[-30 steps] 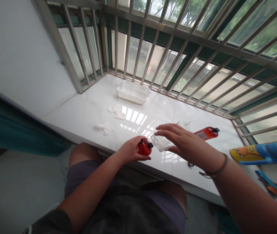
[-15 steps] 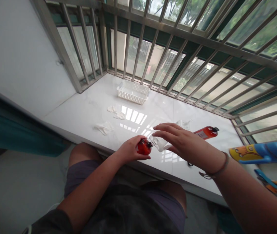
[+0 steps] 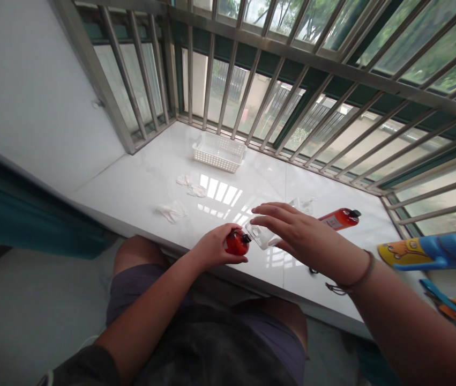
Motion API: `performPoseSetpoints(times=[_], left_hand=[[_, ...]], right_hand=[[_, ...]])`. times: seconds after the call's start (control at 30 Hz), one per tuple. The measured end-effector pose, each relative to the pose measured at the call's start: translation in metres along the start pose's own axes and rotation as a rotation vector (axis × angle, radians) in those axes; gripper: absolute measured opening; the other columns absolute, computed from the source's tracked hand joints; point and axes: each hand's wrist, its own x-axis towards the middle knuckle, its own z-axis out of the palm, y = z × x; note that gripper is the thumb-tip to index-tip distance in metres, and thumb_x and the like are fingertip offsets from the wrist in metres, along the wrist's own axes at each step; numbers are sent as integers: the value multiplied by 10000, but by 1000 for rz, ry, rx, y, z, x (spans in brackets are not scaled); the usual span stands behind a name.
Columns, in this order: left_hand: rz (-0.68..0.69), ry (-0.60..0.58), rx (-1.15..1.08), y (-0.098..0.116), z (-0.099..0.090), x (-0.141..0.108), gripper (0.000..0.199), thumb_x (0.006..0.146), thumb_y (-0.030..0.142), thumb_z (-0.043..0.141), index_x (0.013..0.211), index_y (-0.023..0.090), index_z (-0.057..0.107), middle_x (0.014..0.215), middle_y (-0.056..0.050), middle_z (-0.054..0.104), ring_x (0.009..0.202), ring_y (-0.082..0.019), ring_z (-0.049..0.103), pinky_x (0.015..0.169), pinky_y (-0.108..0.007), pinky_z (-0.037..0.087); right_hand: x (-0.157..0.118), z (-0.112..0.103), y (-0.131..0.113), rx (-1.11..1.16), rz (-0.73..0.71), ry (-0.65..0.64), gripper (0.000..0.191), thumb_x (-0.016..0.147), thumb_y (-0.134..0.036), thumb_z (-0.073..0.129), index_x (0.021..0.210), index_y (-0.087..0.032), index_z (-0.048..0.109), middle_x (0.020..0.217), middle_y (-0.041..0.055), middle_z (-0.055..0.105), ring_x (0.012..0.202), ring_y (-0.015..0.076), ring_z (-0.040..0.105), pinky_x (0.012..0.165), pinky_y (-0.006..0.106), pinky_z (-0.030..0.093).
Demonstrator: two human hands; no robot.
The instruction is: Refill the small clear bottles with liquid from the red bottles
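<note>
A small bottle of red liquid (image 3: pixel 236 243) with a black neck lies tilted in my left hand (image 3: pixel 215 246), whose fingers wrap round it, its neck pointing right. Just beyond that neck, a clear container (image 3: pixel 260 236) sits between the fingers and thumb of my right hand (image 3: pixel 292 228). The container's mouth is close to the black neck; whether the two touch I cannot tell. Partly behind my right hand, another red bottle (image 3: pixel 342 219) with a black cap and pale label lies on the white ledge (image 3: pixel 151 177).
A white perforated basket (image 3: pixel 219 153) stands at the back by the window bars (image 3: pixel 268 96). Crumpled white tissues (image 3: pixel 172 211) lie to the left. Clear plastic (image 3: pixel 304 205) lies behind my right hand. A blue and yellow bottle (image 3: pixel 424 252) and a blue and orange tool (image 3: pixel 445 300) are at the right.
Hardly anything differs. My right hand and wrist have shifted very slightly left, while my left hand and the red bottle stay in place.
</note>
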Motion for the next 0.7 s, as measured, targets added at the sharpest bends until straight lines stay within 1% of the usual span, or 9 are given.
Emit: performPoseSetpoints(times=[0.13,0.27,0.43,0.53,0.63,0.7], left_hand=[[8,0,-21,1,-1,0,859,647,511,1016,1374,274,625,1308,-68,747,1173,-313,727,1068,-433,569],[-9,-11,-28,5,-3,1,843,653,479,1018,1368,274,621,1351,-70,733,1208,-308,717,1088,-432,563],[-34,-30,-33,11,-5,3,832,654,484,1019,1354,269,624,1352,-71,731,1225,-305,711,1104,-434,561],[-75,-3,-60,11,-3,5,822,653,478,1020,1340,262,623,1316,-70,741,1202,-295,724,1089,-437,574],[-133,59,-68,8,0,9,831,646,468,1023,1336,264,608,1288,-66,745,1177,-287,738,1081,-451,587],[-148,90,-51,6,3,13,846,637,465,1027,1337,269,594,1287,-64,742,1187,-287,737,1093,-463,585]], right_hand=[[-6,11,1,67,94,27,624,916,-63,720,1470,-294,547,1537,116,593,1429,317,580,1165,547,572],[-19,32,5,170,212,112,633,929,-112,742,1492,-306,526,1523,125,566,1400,307,601,1142,527,583],[-38,61,8,324,338,263,699,950,-240,764,1575,-344,468,1501,120,530,1404,319,593,1176,549,557],[-49,82,7,456,418,361,739,953,-301,763,1612,-357,433,1492,107,484,1419,304,564,1206,559,538],[-61,109,5,624,525,515,693,956,-368,758,1577,-343,451,1472,99,458,1410,282,558,1188,532,558],[-70,131,4,658,611,619,642,949,-410,764,1518,-317,480,1452,105,484,1381,291,583,1164,532,570]])
